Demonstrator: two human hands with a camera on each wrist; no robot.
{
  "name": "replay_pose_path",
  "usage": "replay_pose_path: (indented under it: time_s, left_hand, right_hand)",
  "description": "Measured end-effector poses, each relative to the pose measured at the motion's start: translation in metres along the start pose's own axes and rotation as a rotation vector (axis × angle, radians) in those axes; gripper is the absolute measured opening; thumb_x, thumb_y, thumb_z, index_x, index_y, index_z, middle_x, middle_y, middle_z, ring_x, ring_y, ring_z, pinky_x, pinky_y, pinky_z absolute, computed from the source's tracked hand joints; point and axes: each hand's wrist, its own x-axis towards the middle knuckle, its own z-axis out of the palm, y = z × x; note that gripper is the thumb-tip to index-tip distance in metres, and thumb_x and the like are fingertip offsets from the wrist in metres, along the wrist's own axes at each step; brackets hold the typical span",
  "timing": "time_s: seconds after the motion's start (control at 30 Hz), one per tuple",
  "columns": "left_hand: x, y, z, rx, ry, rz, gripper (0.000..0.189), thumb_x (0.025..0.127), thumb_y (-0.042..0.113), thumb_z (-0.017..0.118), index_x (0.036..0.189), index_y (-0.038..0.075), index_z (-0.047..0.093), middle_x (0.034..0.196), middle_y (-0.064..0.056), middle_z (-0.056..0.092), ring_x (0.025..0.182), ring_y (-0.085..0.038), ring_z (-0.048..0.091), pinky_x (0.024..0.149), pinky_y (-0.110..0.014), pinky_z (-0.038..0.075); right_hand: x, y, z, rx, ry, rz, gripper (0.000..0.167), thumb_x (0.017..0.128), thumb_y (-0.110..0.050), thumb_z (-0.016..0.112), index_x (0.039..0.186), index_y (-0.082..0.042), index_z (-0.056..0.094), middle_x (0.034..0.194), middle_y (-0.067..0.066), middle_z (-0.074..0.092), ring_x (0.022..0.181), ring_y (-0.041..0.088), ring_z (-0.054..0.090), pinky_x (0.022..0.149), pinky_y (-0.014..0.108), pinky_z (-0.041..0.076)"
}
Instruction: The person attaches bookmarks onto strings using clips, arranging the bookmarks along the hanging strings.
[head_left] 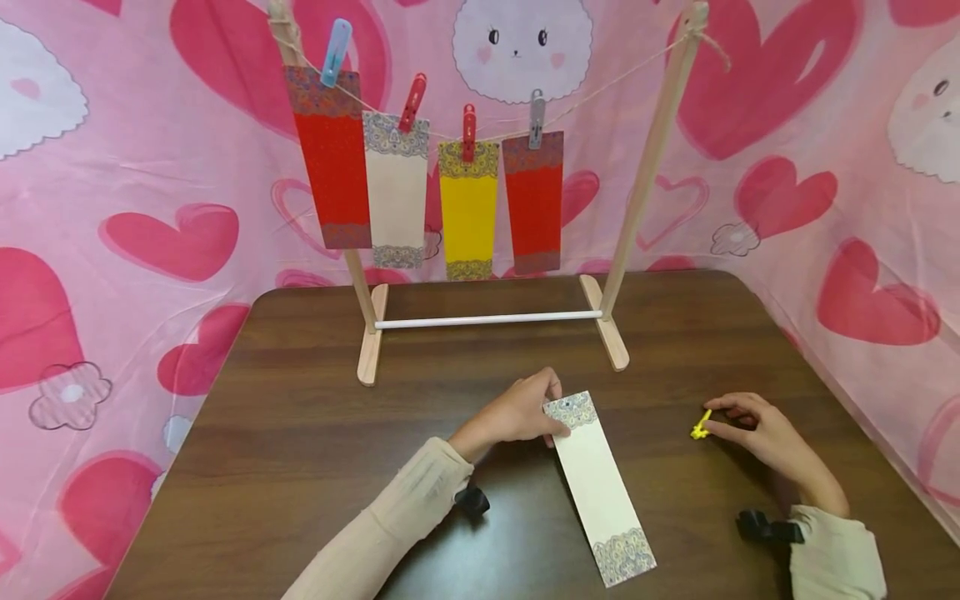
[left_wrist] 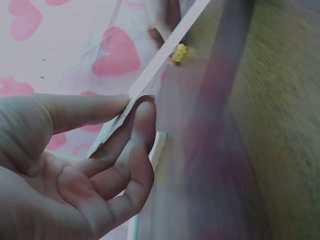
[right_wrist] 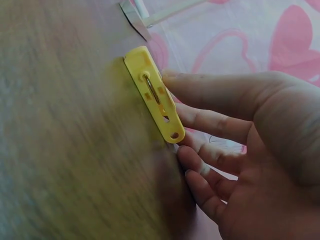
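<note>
A cream card with patterned bands at both ends slants over the table toward the near edge. My left hand pinches its upper end, thumb on the face and fingers behind, as the left wrist view shows. To the right, my right hand has thumb and fingertips on a yellow clothespin, pinching it close over the table. The right wrist view shows the clothespin side-on with its metal spring, the thumb tip at its edge and the other fingers curled beside and behind it.
Behind the hands stands a wooden frame with a white crossbar and a string. Clothespins hold a red card, a cream card, a yellow card and another red card. Pink heart-patterned cloth surrounds the brown table.
</note>
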Motion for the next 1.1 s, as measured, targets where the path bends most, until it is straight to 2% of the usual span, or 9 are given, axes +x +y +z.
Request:
replay_pose_path:
  time_s: [0.07, 0.2, 0.37, 0.47, 0.63, 0.77, 0.87, 0.97, 1.1]
  left_hand:
    - [0.0, 0.002, -0.002, -0.051, 0.0, 0.014, 0.039, 0.08, -0.004, 0.079, 0.096, 0.006, 0.046, 0.068, -0.004, 0.065, 0.061, -0.036, 0.07, 0.048, -0.023, 0.047]
    - [0.0, 0.004, -0.006, -0.113, 0.004, 0.032, 0.036, 0.081, -0.006, 0.077, 0.1, 0.005, 0.047, 0.066, -0.005, 0.067, 0.063, -0.043, 0.069, 0.046, -0.022, 0.045]
    - [0.0, 0.005, -0.009, -0.145, 0.026, 0.05, 0.035, 0.082, -0.005, 0.076, 0.104, 0.005, 0.051, 0.061, -0.008, 0.065, 0.064, -0.045, 0.068, 0.045, -0.022, 0.041]
    - [0.001, 0.006, -0.009, -0.181, 0.045, 0.059, 0.035, 0.083, -0.007, 0.075, 0.107, 0.004, 0.052, 0.062, -0.01, 0.067, 0.065, -0.047, 0.068, 0.047, -0.029, 0.048]
    - [0.002, 0.009, -0.01, -0.28, 0.071, 0.055, 0.043, 0.081, -0.012, 0.073, 0.114, 0.001, 0.049, 0.069, -0.013, 0.068, 0.066, -0.051, 0.066, 0.06, -0.051, 0.057]
    - [0.001, 0.011, -0.012, -0.342, 0.087, 0.063, 0.048, 0.08, -0.015, 0.072, 0.118, 0.001, 0.048, 0.078, -0.017, 0.068, 0.07, -0.052, 0.066, 0.065, -0.052, 0.058]
    - [0.001, 0.012, -0.016, -0.325, 0.111, 0.091, 0.046, 0.08, -0.012, 0.073, 0.118, 0.001, 0.05, 0.086, -0.017, 0.071, 0.072, -0.045, 0.068, 0.064, -0.039, 0.058]
    - [-0.001, 0.012, -0.021, -0.259, 0.15, 0.119, 0.038, 0.082, -0.006, 0.075, 0.113, 0.001, 0.056, 0.088, -0.014, 0.072, 0.067, -0.028, 0.067, 0.058, -0.025, 0.051]
    - [-0.002, 0.014, -0.028, -0.245, 0.183, 0.167, 0.024, 0.083, -0.003, 0.076, 0.103, -0.001, 0.063, 0.087, -0.011, 0.071, 0.065, -0.01, 0.058, 0.056, -0.02, 0.046]
  right_hand:
    - [0.0, 0.0, 0.0, 0.004, 0.001, -0.003, 0.031, 0.085, -0.021, 0.08, 0.111, -0.006, 0.071, 0.113, 0.012, 0.061, 0.091, -0.003, 0.05, 0.075, 0.012, 0.042]
    - [-0.005, 0.001, -0.002, 0.052, -0.057, -0.021, 0.039, 0.085, -0.021, 0.08, 0.121, -0.009, 0.067, 0.117, 0.007, 0.06, 0.097, -0.001, 0.05, 0.08, 0.013, 0.04]
    - [-0.009, 0.006, -0.004, 0.136, -0.114, -0.165, 0.051, 0.079, -0.004, 0.081, 0.127, -0.004, 0.062, 0.122, -0.001, 0.058, 0.105, -0.001, 0.049, 0.087, 0.008, 0.034]
    - [-0.007, 0.007, -0.003, 0.134, -0.086, -0.201, 0.047, 0.077, 0.0, 0.081, 0.12, -0.002, 0.064, 0.118, -0.001, 0.059, 0.102, -0.001, 0.05, 0.086, 0.009, 0.034]
    - [-0.004, 0.004, 0.0, 0.06, -0.023, -0.136, 0.03, 0.078, -0.007, 0.083, 0.105, -0.005, 0.069, 0.105, 0.005, 0.061, 0.092, 0.003, 0.05, 0.079, 0.012, 0.038]
    - [-0.003, 0.001, -0.002, 0.027, -0.017, -0.05, 0.026, 0.082, -0.013, 0.082, 0.103, -0.007, 0.07, 0.1, 0.005, 0.061, 0.088, 0.003, 0.051, 0.076, 0.011, 0.04]
    - [-0.003, 0.001, -0.003, 0.061, -0.025, 0.004, 0.026, 0.086, -0.016, 0.078, 0.107, -0.004, 0.067, 0.099, 0.005, 0.063, 0.085, 0.002, 0.055, 0.072, 0.013, 0.045]
    - [-0.003, 0.002, -0.004, 0.088, -0.001, 0.038, 0.027, 0.091, -0.017, 0.074, 0.111, -0.003, 0.064, 0.096, 0.005, 0.065, 0.081, 0.003, 0.058, 0.068, 0.015, 0.048]
    - [-0.003, 0.003, -0.005, 0.132, 0.031, 0.088, 0.031, 0.094, -0.023, 0.07, 0.117, -0.003, 0.061, 0.096, 0.0, 0.067, 0.082, 0.003, 0.059, 0.068, 0.017, 0.047]
